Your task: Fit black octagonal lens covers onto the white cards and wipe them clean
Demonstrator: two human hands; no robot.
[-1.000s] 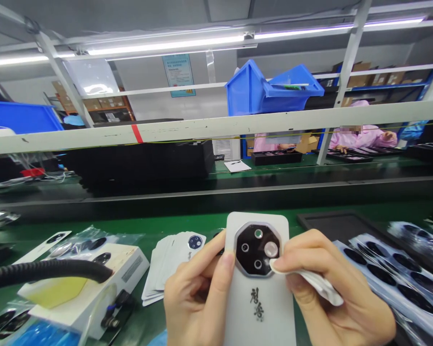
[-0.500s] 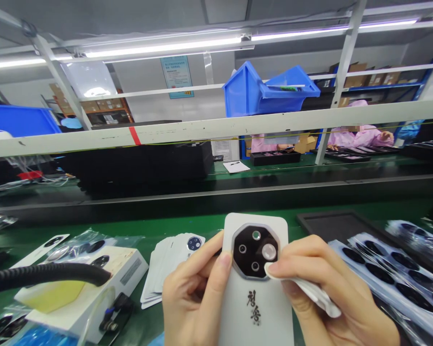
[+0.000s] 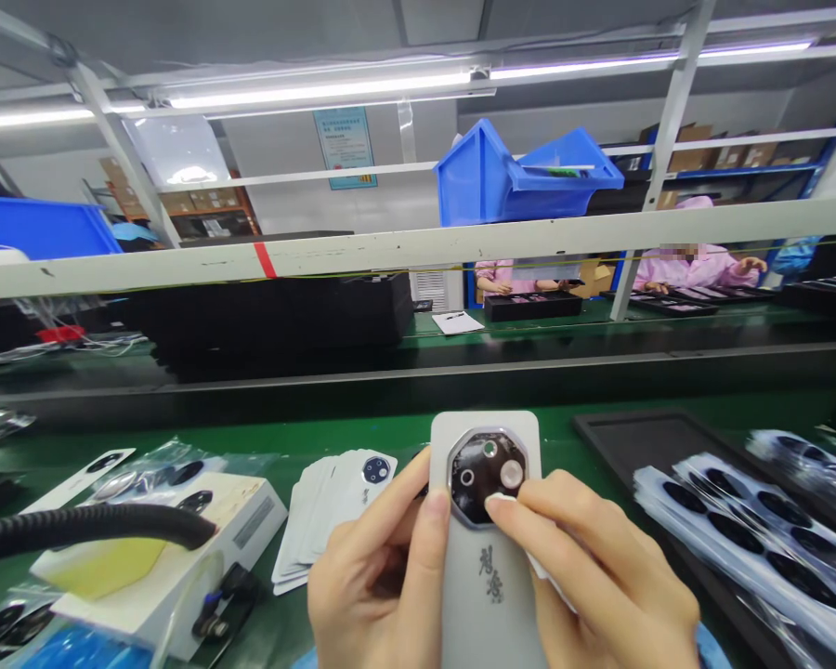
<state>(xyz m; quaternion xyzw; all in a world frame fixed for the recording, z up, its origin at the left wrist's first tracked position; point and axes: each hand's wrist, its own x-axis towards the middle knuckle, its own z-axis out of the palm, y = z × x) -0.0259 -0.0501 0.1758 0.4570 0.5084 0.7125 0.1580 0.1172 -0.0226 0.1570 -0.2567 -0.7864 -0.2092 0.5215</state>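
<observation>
A white phone back cover [image 3: 491, 595] with a black octagonal camera plate [image 3: 486, 472] stands upright in front of me. My left hand [image 3: 376, 585] grips its left edge, thumb beside the plate. My right hand [image 3: 599, 585] pinches a small white wipe [image 3: 502, 499] and presses it on the plate's lower right part; most of the wipe is hidden under the fingers.
A fanned stack of white covers [image 3: 334, 506] lies left of my hands. A white box [image 3: 174, 557] with a black hose [image 3: 90, 525] sits at the left. Bagged camera plates [image 3: 745, 539] and a black tray [image 3: 641, 437] lie right. People in pink sleeves [image 3: 697, 265] work beyond the conveyor [image 3: 460, 372].
My right hand has slid the wipe leftward and inward onto the camera plate. The cover has tilted slightly and looks narrower. My left hand keeps its grip.
</observation>
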